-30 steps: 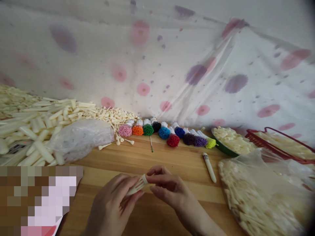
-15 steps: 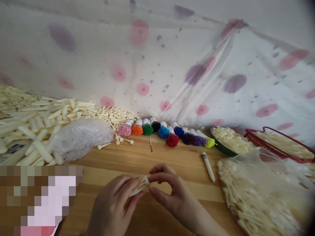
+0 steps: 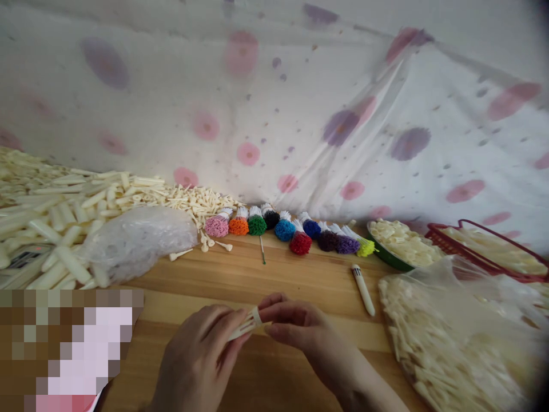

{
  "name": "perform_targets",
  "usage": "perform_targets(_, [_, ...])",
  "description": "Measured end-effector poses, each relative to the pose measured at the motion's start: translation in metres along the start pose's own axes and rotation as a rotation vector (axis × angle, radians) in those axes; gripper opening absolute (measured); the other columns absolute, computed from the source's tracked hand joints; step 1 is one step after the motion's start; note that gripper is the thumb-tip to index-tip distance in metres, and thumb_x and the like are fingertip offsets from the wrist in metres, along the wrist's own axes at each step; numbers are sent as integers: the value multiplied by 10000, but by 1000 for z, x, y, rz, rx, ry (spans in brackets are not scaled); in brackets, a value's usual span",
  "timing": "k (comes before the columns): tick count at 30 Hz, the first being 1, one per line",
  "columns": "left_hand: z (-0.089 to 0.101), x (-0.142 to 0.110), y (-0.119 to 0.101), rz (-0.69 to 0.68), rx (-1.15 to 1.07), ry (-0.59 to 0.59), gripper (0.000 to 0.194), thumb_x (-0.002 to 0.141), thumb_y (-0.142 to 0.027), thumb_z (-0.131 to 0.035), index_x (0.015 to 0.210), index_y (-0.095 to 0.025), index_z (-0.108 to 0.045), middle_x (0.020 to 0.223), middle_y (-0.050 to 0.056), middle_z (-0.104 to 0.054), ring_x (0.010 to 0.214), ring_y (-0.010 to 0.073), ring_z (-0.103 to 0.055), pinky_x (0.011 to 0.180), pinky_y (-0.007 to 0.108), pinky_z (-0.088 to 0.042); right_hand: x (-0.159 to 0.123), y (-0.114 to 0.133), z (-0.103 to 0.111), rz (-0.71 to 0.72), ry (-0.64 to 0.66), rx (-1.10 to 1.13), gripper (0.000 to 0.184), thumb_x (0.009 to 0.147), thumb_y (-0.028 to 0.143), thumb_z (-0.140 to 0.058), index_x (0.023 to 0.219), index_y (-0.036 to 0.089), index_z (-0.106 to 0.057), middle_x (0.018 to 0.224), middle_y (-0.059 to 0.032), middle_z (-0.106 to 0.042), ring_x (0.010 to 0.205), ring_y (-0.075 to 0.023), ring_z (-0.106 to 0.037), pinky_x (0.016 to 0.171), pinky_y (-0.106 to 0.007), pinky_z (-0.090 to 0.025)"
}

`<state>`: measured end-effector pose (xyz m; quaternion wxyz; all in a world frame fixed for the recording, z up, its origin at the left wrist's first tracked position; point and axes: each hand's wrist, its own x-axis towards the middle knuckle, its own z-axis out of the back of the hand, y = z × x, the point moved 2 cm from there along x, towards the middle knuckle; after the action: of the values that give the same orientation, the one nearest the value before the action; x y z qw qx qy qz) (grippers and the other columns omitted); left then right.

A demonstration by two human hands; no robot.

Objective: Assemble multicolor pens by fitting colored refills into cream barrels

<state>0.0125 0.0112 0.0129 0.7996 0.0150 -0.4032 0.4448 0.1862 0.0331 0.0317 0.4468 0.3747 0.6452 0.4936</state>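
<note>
My left hand (image 3: 199,349) is closed around a white pen barrel (image 3: 244,327) with slots along its end, which tilts up to the right above the table. At the barrel's slotted end, my right hand (image 3: 300,326) has its index and middle fingers against the rim, the thumb bent in just below. Whether anything small sits between those fingers is hidden. To the right lies a white multi-colour pen (image 3: 363,290) with dark sliders at its top. Beyond the hands, a single green-tipped refill (image 3: 263,250) lies in front of the green bundle (image 3: 257,224).
Coloured refill bundles (image 3: 301,243) stand in a row at the back. Pale plastic parts (image 3: 68,223) and a clear bag (image 3: 141,240) lie left. At right are a green bowl (image 3: 386,258), a red basket (image 3: 458,252) and a filled plastic bag (image 3: 454,337).
The fingers of my right hand have drawn closer together at the barrel's end, the thumb rising toward the index finger. My left hand and the barrel have barely moved.
</note>
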Motion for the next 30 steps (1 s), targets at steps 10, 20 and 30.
perform_targets(10, [-5, -5, 12, 172, -226, 30, 167, 857, -200, -538, 1006, -267, -576, 884, 13, -678, 800, 174, -656, 695, 268, -538, 2, 8, 9, 13, -107, -137, 221, 637, 330, -680, 827, 232, -735, 952, -38, -612, 914, -199, -545, 800, -299, -396])
perform_targets(20, [-16, -8, 41, 668, -455, 17, 263, 830, -436, -510, 955, -230, -614, 957, 54, -700, 833, 203, -659, 759, 277, -521, 58, -11, 32, 134, -422, -649, 264, 779, 388, -490, 604, 191, -467, 591, 5, -503, 584, -141, -484, 578, -266, -396])
perform_targets(30, [-21, -14, 42, 774, -542, -32, 398, 793, -525, -504, 998, -212, -637, 1020, 88, -705, 918, 255, -659, 812, 340, -519, 181, 38, 16, 81, -453, -1161, 242, 907, 333, -514, 1046, 146, -579, 1013, -56, -619, 856, -176, -613, 753, -375, -507])
